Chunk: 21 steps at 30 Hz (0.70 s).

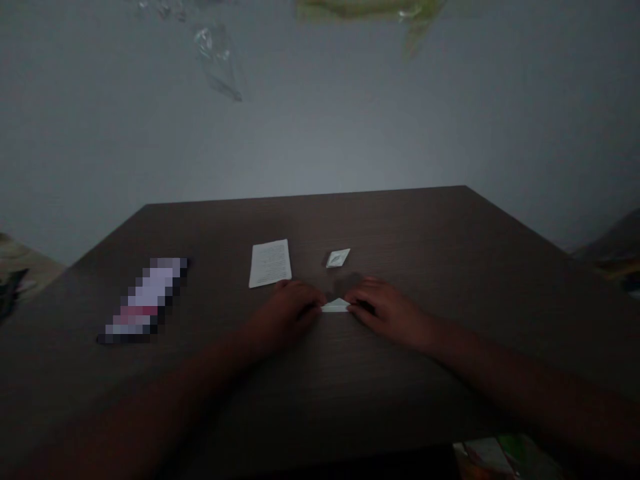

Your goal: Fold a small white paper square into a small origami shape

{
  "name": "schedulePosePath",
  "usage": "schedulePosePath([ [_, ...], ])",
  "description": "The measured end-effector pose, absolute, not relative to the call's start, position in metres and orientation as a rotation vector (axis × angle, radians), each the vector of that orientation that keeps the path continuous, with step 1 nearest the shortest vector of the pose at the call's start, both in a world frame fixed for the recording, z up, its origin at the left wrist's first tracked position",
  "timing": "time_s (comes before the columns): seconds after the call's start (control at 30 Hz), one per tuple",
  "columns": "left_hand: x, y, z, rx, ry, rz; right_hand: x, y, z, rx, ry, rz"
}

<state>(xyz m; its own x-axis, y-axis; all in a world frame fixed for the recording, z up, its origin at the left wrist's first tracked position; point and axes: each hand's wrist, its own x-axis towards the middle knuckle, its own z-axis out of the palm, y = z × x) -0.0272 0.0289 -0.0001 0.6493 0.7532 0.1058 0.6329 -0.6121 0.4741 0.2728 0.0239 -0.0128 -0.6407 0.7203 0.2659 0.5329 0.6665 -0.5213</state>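
A small folded piece of white paper [336,306], triangular at its top, is held just above or on the dark table between my two hands. My left hand [293,308] pinches its left end, and my right hand [384,305] pinches its right end. The fingers of both hands are closed, and they hide the paper's two ends. Just beyond my hands lies a small diamond-shaped folded paper [338,258]. A rectangular sheet or stack of printed paper [271,263] lies beyond my left hand, close to its knuckles.
A phone [145,300] with a blurred-out screen lies on the left of the brown wooden table [430,233]. Behind the table's far edge rises a pale wall [350,120] with clear and yellowish plastic pieces on it. Colourful items [495,457] show below the near edge.
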Motion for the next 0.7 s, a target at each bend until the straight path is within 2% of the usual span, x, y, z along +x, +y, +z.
schedulePosePath([
  [0.7,-0.0199,0.0301,-0.0031,2.487,1.164,0.501,0.2690,0.0276,-0.0176,-1.028,-2.385,0.572],
])
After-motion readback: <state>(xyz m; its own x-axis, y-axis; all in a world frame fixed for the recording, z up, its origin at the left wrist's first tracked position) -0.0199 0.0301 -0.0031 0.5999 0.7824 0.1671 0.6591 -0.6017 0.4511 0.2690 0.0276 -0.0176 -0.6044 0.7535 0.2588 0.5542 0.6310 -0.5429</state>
